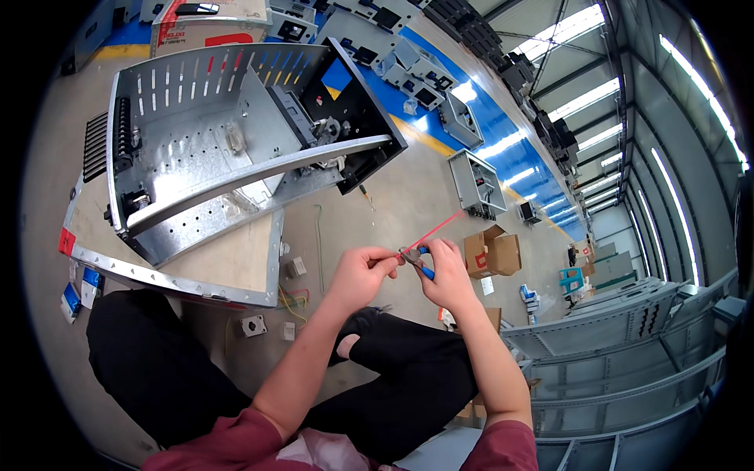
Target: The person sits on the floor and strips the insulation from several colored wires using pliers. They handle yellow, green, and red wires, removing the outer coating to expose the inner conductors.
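Note:
In front of my body my two hands meet. My left hand (363, 275) pinches a thin red wire or narrow strip (434, 231), which slants up and away to the right. Closed round the blue handles of small cutting pliers (411, 256) is my right hand (446, 276); the metal jaws are at the red piece, close to my left fingertips. Whether the jaws bite into it is too small to tell. Up and to the left, an open sheet-metal cabinet (188, 165) with slotted sides and a black end panel rests on a wooden-topped box (243, 263).
On the floor lie loose wires (320, 243) and small white parts (253, 325). An open cardboard box (492, 253) stands to the right, with a grey metal case (477, 184) beyond it. Metal frames (628, 345) fill the lower right. More cases line the blue floor (432, 125).

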Tool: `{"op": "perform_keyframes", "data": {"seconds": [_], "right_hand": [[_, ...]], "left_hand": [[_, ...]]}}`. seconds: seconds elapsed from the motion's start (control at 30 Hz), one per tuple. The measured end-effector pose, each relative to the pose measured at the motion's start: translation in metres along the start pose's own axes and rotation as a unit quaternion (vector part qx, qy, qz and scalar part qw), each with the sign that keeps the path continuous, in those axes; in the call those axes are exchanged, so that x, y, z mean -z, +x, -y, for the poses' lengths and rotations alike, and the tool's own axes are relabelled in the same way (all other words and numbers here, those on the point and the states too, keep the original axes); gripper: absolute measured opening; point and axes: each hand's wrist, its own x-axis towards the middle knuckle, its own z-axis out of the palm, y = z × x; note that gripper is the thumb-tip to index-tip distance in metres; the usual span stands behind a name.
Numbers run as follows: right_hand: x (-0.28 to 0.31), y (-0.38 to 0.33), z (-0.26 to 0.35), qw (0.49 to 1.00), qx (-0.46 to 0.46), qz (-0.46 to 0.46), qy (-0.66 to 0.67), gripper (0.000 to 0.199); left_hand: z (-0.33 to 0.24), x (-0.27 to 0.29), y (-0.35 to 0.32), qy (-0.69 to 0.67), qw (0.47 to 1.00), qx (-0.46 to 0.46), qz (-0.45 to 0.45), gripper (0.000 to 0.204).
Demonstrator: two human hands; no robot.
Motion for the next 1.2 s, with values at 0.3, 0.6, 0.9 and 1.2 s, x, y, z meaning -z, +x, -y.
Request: {"op": "perform_keyframes", "data": {"seconds": [0.3,0.6,0.9,1.2], "right_hand": [[0.027,-0.017,0.058,0.895,-0.295,0.333,-0.002,0.055],[0.014,-0.024,-0.017,0.950,-0.160,0.242,-0.116,0.039],[0.006,0.006,-0.023,0.998,-0.049,0.039,0.026,0.048],[-0.006,0.004,0.002,0.982,-0.118,-0.020,0.149,0.046]], "left_hand": [[0.061,-0.016,0.019,0.200,0.953,-0.175,-0.147,0.015],[0.080,-0.029,0.020,-0.074,0.996,0.055,0.019,0.016],[0.009,-0.023,-0.008,-0.116,0.971,0.026,0.206,0.010],[0.005,-0.028,-0.004,0.198,0.961,-0.192,-0.023,0.032]]}}
